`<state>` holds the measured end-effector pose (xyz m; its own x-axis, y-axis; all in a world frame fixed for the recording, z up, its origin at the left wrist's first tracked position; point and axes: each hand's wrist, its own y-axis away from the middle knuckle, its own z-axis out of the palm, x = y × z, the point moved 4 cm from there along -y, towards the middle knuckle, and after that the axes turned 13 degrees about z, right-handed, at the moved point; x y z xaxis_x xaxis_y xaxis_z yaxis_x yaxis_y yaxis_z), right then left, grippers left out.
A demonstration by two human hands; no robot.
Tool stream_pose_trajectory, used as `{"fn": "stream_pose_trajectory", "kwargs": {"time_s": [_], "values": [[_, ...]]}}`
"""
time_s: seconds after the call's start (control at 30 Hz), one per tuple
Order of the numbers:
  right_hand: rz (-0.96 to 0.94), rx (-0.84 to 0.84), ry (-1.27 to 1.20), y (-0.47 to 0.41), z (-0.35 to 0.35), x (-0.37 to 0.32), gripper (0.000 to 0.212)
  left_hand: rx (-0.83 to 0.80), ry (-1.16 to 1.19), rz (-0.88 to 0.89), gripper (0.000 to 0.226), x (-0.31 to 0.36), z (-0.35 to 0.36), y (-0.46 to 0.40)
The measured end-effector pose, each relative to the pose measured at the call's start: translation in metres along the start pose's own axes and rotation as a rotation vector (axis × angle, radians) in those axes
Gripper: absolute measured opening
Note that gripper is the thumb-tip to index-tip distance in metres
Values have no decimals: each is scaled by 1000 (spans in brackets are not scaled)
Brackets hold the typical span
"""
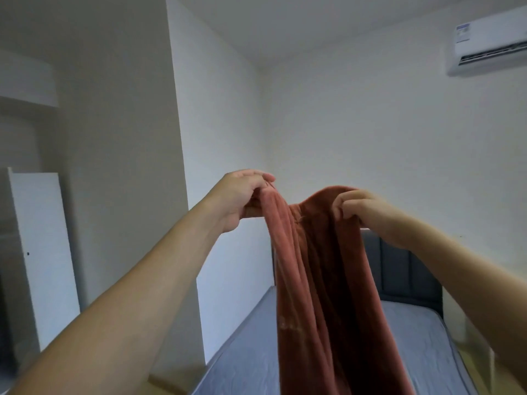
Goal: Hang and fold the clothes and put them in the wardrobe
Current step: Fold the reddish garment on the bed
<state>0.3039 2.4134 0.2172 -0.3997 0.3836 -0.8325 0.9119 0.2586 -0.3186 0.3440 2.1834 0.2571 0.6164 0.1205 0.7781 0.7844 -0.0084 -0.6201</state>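
Both hands, left (238, 199) and right (363, 215), grip the rust garment's (316, 280) top edge above the bed (245, 360).

A home bedroom: a bed (422, 337) with a grey mattress and dark padded headboard (405, 269) stands against plain white walls (an air conditioner (490, 47) is mounted high).

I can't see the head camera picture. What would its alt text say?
Two bare hands hold a rust-red garment up by its top edge, the left hand and right hand each gripping a bunch of fabric, so it hangs down over a bed with a grey-blue mattress. Behind are white walls, an air conditioner high at right and a white door panel at left.
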Motion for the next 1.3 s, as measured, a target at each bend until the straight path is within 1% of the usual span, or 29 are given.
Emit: {"fn": "stream_pose_trajectory", "kwargs": {"time_s": [0.07, 0.1, 0.13, 0.2, 0.27, 0.3, 0.37, 0.4, 0.43, 0.5, 0.53, 0.6, 0.63, 0.67, 0.7, 0.73, 0.77, 0.8, 0.83, 0.93, 1.0, 1.03, 1.07, 1.1, 1.13, 1.2, 1.27, 1.3], "values": [[-12, -10, 94, 10, -2, 0, 11, -13, 46, -44, 26, 4, 11, 3], [2, -32, 121, 15, -4, 2, 10, -28, 72, -69, 25, 6, 15, 5], [19, -51, 150, 19, -6, 6, 14, -42, 84, -89, 24, 8, 20, 7], [46, -66, 227, 25, -8, 12, 33, -70, 73, -105, 25, 11, 27, 10], [47, -41, 309, 30, -9, 14, 55, -121, 55, -93, 31, 14, 38, 14], [45, -28, 344, 32, -9, 15, 62, -151, 40, -78, 35, 16, 43, 15], [34, 3, 402, 37, -8, 15, 67, -197, -27, -27, 38, 17, 53, 17], [21, 25, 427, 40, -8, 14, 64, -214, -78, 6, 36, 17, 57, 17], [0, 47, 444, 41, -7, 13, 57, -232, -133, 41, 34, 17, 60, 17], [-61, 67, 449, 42, -6, 10, 32, -255, -259, 132, 32, 18, 65, 18], [-78, 59, 425, 41, -5, 7, 21, -256, -337, 195, 31, 19, 65, 19], [-60, 22, 313, 41, -6, 5, 8, -272, -488, 301, 32, 16, 63, 21], [-52, 6, 252, 42, -6, 5, 9, -297, -535, 313, 33, 10, 62, 22], [-50, -6, 202, 43, -6, 3, 16, -340, -548, 280, 35, 0, 60, 22], [-46, -15, 156, 45, -7, 2, 26, -400, -529, 203, 38, -13, 58, 24], [-44, -25, 118, 48, -8, 2, 31, -465, -499, 114, 42, -26, 57, 26], [-47, -36, 100, 50, -9, 2, 31, -517, -479, 46, 44, -37, 56, 29], [-45, -51, 109, 52, -9, 3, 30, -549, -477, 20, 43, -47, 55, 30], [-36, -63, 126, 53, -11, 5, 29, -560, -474, 35, 38, -53, 54, 30], [43, -99, 164, 61, -18, 13, 23, -475, -396, 198, 21, -51, 57, 27], [109, -146, 180, 66, -22, 17, 16, -456, -426, 286, 16, -42, 63, 24], [140, -188, 191, 68, -22, 19, 15, -480, -501, 337, 14, -37, 68, 23], [160, -226, 204, 70, -21, 22, 23, -508, -611, 399, 13, -32, 73, 22], [156, -236, 222, 70, -21, 25, 38, -523, -733, 466, 12, -27, 79, 21], [137, -216, 238, 69, -21, 26, 47, -529, -836, 529, 14, -22, 84, 21], [76, -140, 208, 69, -21, 26, 43, -551, -958, 615, 19, -16, 93, 23], [52, -97, 143, 68, -22, 29, 35, -592, -1021, 634, 24, -16, 94, 26], [53, -88, 135, 67, -21, 32, 31, -608, -1031, 616, 26, -18, 92, 27]]}}
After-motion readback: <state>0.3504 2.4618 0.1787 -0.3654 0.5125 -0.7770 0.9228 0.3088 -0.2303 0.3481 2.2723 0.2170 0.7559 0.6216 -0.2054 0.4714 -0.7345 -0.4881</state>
